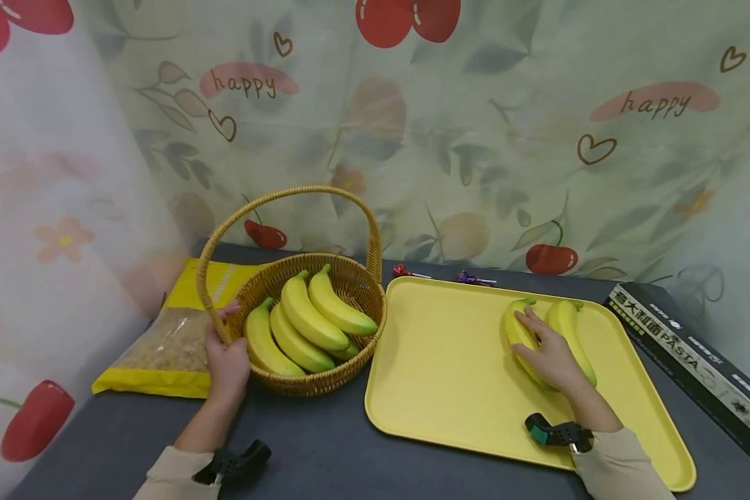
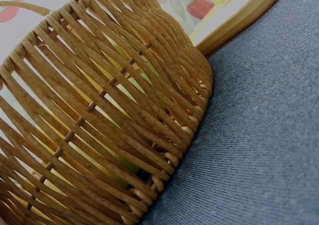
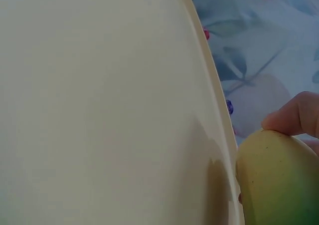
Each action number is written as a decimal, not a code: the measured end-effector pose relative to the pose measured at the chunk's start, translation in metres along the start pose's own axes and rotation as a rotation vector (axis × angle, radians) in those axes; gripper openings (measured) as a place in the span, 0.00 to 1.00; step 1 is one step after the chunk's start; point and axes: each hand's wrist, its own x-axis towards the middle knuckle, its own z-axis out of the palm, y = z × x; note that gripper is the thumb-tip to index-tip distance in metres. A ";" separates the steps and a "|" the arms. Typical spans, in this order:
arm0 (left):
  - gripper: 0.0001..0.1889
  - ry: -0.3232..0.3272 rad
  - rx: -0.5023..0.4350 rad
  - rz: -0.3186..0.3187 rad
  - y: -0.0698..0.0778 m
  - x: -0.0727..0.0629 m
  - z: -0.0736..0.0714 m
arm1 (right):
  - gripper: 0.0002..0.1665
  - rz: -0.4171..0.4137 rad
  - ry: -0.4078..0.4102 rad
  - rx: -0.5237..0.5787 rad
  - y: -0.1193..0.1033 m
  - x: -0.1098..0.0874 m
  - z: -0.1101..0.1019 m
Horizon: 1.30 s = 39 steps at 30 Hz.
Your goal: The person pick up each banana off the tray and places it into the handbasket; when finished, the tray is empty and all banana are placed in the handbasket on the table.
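Observation:
A wicker basket (image 1: 312,383) with a tall hoop handle (image 1: 300,189) holds several yellow bananas (image 1: 312,316). My left hand (image 1: 230,361) grips the basket at its left side, where the handle meets the rim. Through the weave in the left wrist view, parts of the bananas show. On the right half of a yellow tray (image 1: 437,375), two bananas lie side by side. My right hand (image 1: 553,355) holds the left banana (image 1: 512,332), with thumb and fingers about it. The other banana (image 1: 565,325) lies just right of it, partly behind the hand.
A yellow bag (image 1: 181,333) with a clear window lies left of the basket, partly behind it. Two lollipops, one red (image 1: 401,270) and one purple (image 1: 469,278), lie beyond the tray's far edge. A long pasta box (image 1: 694,368) borders the tray's right side.

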 end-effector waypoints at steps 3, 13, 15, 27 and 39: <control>0.26 0.008 -0.004 0.002 -0.001 0.000 -0.001 | 0.38 -0.021 0.002 0.009 -0.003 0.001 0.001; 0.26 0.013 0.001 0.003 0.000 0.000 -0.004 | 0.37 -0.119 0.010 0.035 -0.028 0.006 0.009; 0.27 0.015 -0.001 0.007 0.000 0.000 -0.004 | 0.37 -0.139 0.009 0.036 -0.034 0.005 0.010; 0.27 0.027 -0.019 0.029 0.001 -0.001 0.000 | 0.36 -0.248 -0.029 0.049 -0.076 0.006 0.016; 0.28 0.032 -0.020 0.038 -0.002 -0.001 0.002 | 0.37 -0.333 -0.074 0.066 -0.114 0.012 0.029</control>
